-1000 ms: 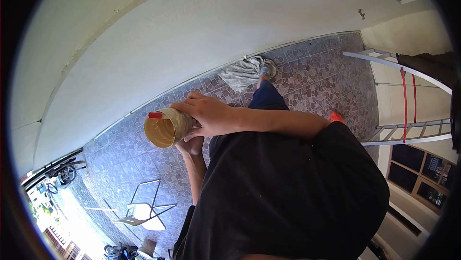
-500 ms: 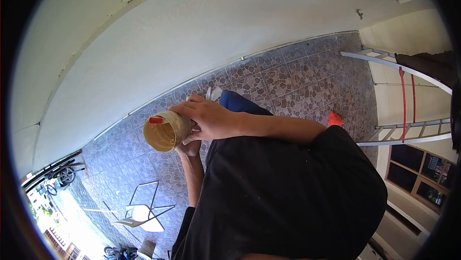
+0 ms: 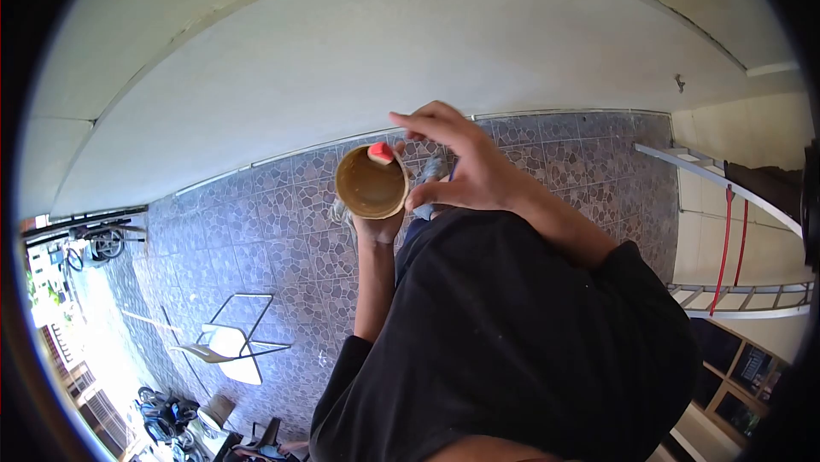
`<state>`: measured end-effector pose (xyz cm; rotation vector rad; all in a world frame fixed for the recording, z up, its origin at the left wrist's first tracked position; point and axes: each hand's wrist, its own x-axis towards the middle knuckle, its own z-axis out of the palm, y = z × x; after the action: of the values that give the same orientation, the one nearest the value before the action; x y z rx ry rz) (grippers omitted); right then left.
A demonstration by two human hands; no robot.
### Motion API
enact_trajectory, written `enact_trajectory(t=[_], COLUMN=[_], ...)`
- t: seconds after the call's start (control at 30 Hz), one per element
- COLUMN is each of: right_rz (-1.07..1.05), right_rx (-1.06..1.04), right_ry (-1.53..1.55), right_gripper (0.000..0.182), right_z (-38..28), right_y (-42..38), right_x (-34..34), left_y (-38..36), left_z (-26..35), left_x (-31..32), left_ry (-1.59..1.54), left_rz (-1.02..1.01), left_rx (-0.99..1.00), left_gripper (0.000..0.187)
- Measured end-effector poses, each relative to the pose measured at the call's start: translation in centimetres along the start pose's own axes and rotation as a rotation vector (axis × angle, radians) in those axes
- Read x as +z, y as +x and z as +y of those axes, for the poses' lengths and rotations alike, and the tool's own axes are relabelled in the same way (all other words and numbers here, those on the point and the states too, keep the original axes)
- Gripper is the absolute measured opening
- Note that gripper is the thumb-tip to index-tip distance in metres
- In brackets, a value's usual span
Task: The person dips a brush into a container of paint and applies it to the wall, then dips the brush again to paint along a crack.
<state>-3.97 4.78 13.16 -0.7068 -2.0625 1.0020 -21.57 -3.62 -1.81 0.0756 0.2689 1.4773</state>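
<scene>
A round tan container (image 3: 369, 204), its mouth facing me and pale residue inside, is held in my left hand (image 3: 380, 227). The palm supports it from the near side, and fingertips show past its far rim. A small red-ended piece (image 3: 381, 153) lies at the inner wall by the upper rim; what it belongs to is unclear. My right hand (image 3: 465, 159) is just to the right of the container, open, thumb and fingers spread apart, with the thumb tip close to the rim.
A pale wall (image 3: 359, 61) rises ahead above the patterned tile floor (image 3: 299, 248). At the right stands a metal ladder (image 3: 752, 300) with red straps. A folding chair (image 3: 231, 347) is at lower left, with a bucket (image 3: 216, 411) and motorcycle (image 3: 166, 415) beyond.
My right hand has let go of the container and opened to its right. The container has moved right and up in view, now held by my left hand alone. The view has shifted.
</scene>
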Motion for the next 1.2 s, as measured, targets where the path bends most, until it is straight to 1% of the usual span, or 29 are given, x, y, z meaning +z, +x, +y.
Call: enact_trajectory(t=[0.03,0.1,0.13,0.17,0.2,0.23,0.3,0.33,0.43,0.47,0.5,0.57,0.6,0.63,0.73,0.77,0.83,0.9,0.97,1.03,1.1,1.17,1.2], right_rz=[-0.006,0.007,0.046,0.05,0.077,0.102,0.127,0.148,0.158,0.164,0.158,0.155,0.145,0.136,0.131,0.14,0.091,0.089,0.083,0.023,0.051,0.075,0.089], right_rx=[-0.003,-0.037,-0.087,-0.086,-0.111,-0.132,-0.129,-0.129,-0.172,-0.175,-0.201,-0.23,-0.265,-0.299,-0.301,-0.298,-0.193,-0.18,-0.172,-0.1,-0.104,-0.102,-0.104], right_ry=[0.003,-0.138,-0.238,-0.243,-0.325,-0.405,-0.452,-0.496,-0.539,-0.536,-0.534,-0.528,-0.587,-0.646,-0.72,-0.72,-0.752,-0.765,-0.779,-0.706,-0.734,-0.762,-0.805], right_gripper=[0.086,0.059,0.038,0.038,0.034,0.03,0.026,0.023,0.028,0.028,0.028,0.028,0.029,0.03,0.028,0.028,0.024,0.024,0.024,0.026,0.025,0.024,0.023], right_z=[-0.9,-2.6,-3.3,-3.7,-3.9,-4.1,-4.3,-4.3,-4.6,-4.7,-4.9,-5.2,-5.3,-5.3,-5.0,-4.9,-4.8,-4.2,-4.3,-5.1,-5.6,-5.6,-5.3], right_y=[0.2,0.3,0.4,0.3,0.2,-0.1,-0.3,-0.5,-0.8,-1.1,-1.4,-1.8,-1.9,-1.9,-1.7,-1.6,-1.9,-2.6,-3.2,-3.6,-3.8,-4.1,-4.2], right_x=[-0.6,-1.4,-1.4,-1.4,-1.4,-1.5,-1.5,-1.6,-2.9,-3.4,-3.8,-4.9,-5.5,-6.2,-8.0,-8.5,-9.2,-9.8,-10.9,-12.8,-13.7,-14.2,-14.4], left_y=[0.4,1.0,1.2,1.6,2.2,2.7,3.4,3.9,5.2,5.7,6.3,7.3,7.4,7.8,8.9,9.5,10.1,10.6,10.9,11.2,11.3,11.0,11.3], left_z=[-0.2,-0.2,-0.2,-0.3,-0.5,-0.5,-0.3,-0.3,-0.4,-0.7,-0.8,-1.1,-1.5,-2.0,-3.1,-3.4,-4.2,-5.3,-6.5,-7.3,-8.2,-9.1,-9.4], left_x=[-0.1,0.0,0.1,0.3,0.9,1.4,2.8,3.5,5.2,6.0,6.1,6.5,8.3,8.7,9.5,9.4,9.3,9.6,10.4,10.6,11.5,13.7,13.6], left_ry=[-0.003,-0.004,-0.009,-0.014,-0.072,-0.071,0.071,0.143,0.136,0.137,0.144,0.207,0.237,0.243,0.292,0.283,0.257,0.236,0.3,0.286,0.273,0.357,0.357], left_rz=[-0.001,-0.006,0.007,0.017,-0.044,-0.046,-0.06,0.009,0.04,0.082,0.08,-0.021,0.023,0.022,0.021,0.015,0.011,0.005,0.061,0.027,-0.008,-0.005,-0.007], left_rx=[0.006,0.005,-0.013,-0.031,-0.023,-0.029,-0.07,-0.061,-0.112,-0.113,-0.11,-0.151,-0.144,-0.142,-0.169,-0.166,-0.163,-0.188,-0.202,-0.215,-0.235,-0.231,-0.236], left_gripper=[0.059,0.06,0.059,0.059,0.076,0.076,0.076,0.077,0.078,0.076,0.076,0.071,0.068,0.068,0.067,0.066,0.063,0.062,0.061,0.061,0.061,0.061,0.061])
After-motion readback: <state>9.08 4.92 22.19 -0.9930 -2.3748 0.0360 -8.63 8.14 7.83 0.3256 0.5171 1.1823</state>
